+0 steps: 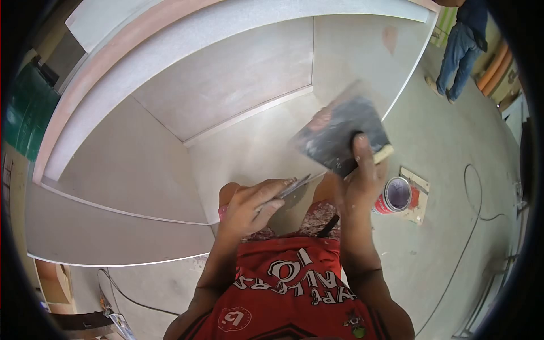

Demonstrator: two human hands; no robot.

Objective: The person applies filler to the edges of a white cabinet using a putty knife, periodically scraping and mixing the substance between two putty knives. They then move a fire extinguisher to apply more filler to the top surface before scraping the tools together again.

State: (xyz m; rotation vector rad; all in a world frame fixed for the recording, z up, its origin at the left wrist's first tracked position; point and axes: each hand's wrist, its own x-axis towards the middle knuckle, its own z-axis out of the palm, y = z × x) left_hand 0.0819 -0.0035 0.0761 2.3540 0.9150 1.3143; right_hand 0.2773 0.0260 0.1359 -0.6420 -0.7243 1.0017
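My right hand [362, 181] is raised and holds a wide, dark flat plate [343, 136] with a pale edge; its thumb lies on the face, and the far end is blurred. A smaller putty knife [293, 187] is gripped in my left hand [253, 207], its blade pointing toward the plate. Both hands are in front of a curved, light grey panel structure [249, 79] with pinkish patches. On the floor at the right, an open can [398, 194] with greyish contents stands beside a board [419, 209] bearing a red smear.
A person in jeans [459, 54] stands at the upper right, near orange tubes [496, 68]. A black cable [467, 241] runs over the floor at the right, another [139, 303] at the lower left. Something green [28, 113] is at the far left.
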